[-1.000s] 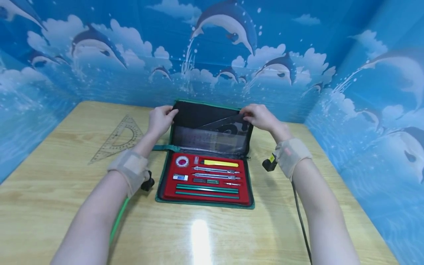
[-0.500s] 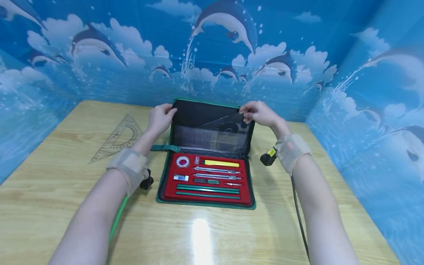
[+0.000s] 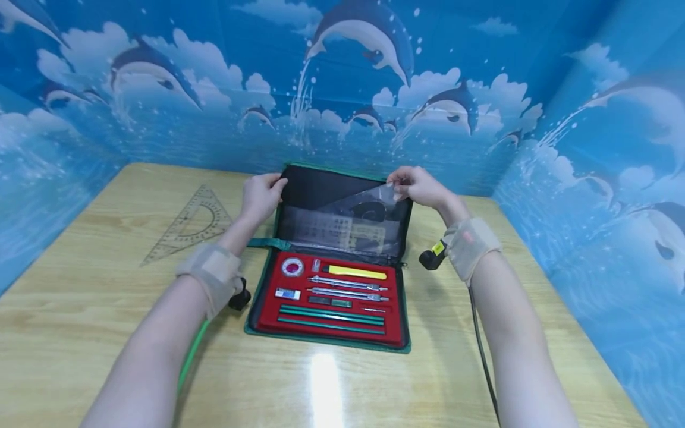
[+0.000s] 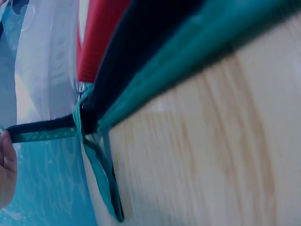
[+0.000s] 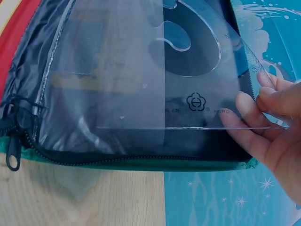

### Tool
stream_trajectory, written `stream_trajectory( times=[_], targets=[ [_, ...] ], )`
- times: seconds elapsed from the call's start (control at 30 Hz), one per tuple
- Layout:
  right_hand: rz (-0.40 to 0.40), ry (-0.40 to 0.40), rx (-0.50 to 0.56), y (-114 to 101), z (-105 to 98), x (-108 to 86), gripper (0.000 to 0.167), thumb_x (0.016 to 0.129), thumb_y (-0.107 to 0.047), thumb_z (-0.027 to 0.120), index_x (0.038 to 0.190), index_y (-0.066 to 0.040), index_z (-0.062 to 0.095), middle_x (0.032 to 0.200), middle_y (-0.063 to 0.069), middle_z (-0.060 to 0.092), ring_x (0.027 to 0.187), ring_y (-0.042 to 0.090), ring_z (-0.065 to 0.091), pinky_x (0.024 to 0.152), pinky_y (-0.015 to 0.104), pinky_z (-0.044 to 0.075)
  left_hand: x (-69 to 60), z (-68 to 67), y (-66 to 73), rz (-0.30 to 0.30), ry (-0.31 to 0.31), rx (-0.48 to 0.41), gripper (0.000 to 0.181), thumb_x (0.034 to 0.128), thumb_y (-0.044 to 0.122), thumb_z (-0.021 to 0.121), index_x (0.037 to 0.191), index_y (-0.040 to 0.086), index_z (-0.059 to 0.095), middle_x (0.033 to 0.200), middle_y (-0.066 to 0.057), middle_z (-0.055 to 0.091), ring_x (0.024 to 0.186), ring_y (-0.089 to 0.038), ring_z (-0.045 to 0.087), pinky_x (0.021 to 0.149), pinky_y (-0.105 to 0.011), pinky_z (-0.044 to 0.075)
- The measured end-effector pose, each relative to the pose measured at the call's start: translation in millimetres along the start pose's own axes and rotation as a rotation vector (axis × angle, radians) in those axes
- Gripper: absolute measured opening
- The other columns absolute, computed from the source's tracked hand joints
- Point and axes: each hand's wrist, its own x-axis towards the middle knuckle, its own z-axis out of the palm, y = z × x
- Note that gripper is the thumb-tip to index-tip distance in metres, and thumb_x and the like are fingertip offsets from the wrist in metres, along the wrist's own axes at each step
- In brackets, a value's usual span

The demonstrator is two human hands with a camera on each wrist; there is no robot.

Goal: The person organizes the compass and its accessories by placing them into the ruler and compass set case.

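An open zip case with green edging stands with its black lid (image 3: 307,185) raised. My left hand (image 3: 260,195) pinches the lid's upper left corner. In the left wrist view, only a few fingertips (image 4: 6,148) show at that edge. At the upper right, my right hand (image 3: 423,187) pinches the corner of a clear plastic set square (image 5: 195,87) with a curved cutout. Its lower part sits behind the lid's clear pocket (image 5: 108,94). Below, the red tray (image 3: 267,318) holds two compasses (image 3: 348,289), a yellow cutter knife (image 3: 355,272), green pencils (image 3: 332,315) and an eraser (image 3: 288,293).
Another clear set square (image 3: 171,236), with a protractor cutout, lies flat on the wooden table (image 3: 107,285) at the left. A green strap (image 3: 270,243) sticks out from the case's left side. A blue dolphin-print cloth (image 3: 225,142) hangs behind and at the sides.
The case's tray has shifted slightly toward me and the lid tilts a little differently. The set square shows more clearly in the lid pocket. Both hands stay at the lid's upper corners.
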Motion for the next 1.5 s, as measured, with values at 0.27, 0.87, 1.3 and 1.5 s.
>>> stream_trajectory(
  times=[0.27,0.87,1.3,1.5],
  targets=[
    [0.008,-0.005,-0.096,3.0,3.6,2.4,0.029,0.097,-0.003,0.041,0.121,0.006,0.053,0.112,0.022,0.054,0.091,0.029,0.055,0.078,0.042,0.046,0.6,3.0,-4.5,0.047,0.083,-0.032,0.034,0.0959,0.02,0.052,0.122,-0.001,0.059,0.114,-0.018,0.062,0.069,-0.028,0.064,0.074,-0.038,0.051],
    [-0.007,-0.037,-0.188,1.2,8.1,4.6,0.031,0.095,0.0,0.042,0.122,0.004,0.057,0.117,0.019,0.057,0.097,0.028,0.056,0.076,0.04,0.044,-4.3,4.1,-1.0,0.047,0.123,-0.029,0.033,0.0961,0.02,0.051,0.121,-0.001,0.059,0.118,-0.017,0.059,0.107,-0.029,0.058,0.089,-0.04,0.046],
    [-0.042,-0.065,-0.195,4.3,10.9,7.6,0.031,0.094,0.0,0.045,0.121,0.001,0.06,0.109,0.017,0.058,0.08,0.025,0.048,0.062,0.034,0.036,-7.7,4.2,-3.3,0.019,0.123,-0.052,0.034,0.0967,0.02,0.05,0.123,-0.001,0.058,0.122,-0.017,0.057,0.114,-0.028,0.053,0.092,-0.04,0.044],
    [-0.018,-0.088,-0.182,4.1,6.9,5.4,0.032,0.094,0.0,0.045,0.123,0.002,0.057,0.114,0.019,0.055,0.072,0.026,0.042,0.062,0.035,0.035,-6.5,7.4,-4.8,0.013,0.101,-0.087,0.035,0.097,0.022,0.05,0.125,0.001,0.057,0.124,-0.016,0.057,0.115,-0.027,0.053,0.091,-0.04,0.044]
  ],
)
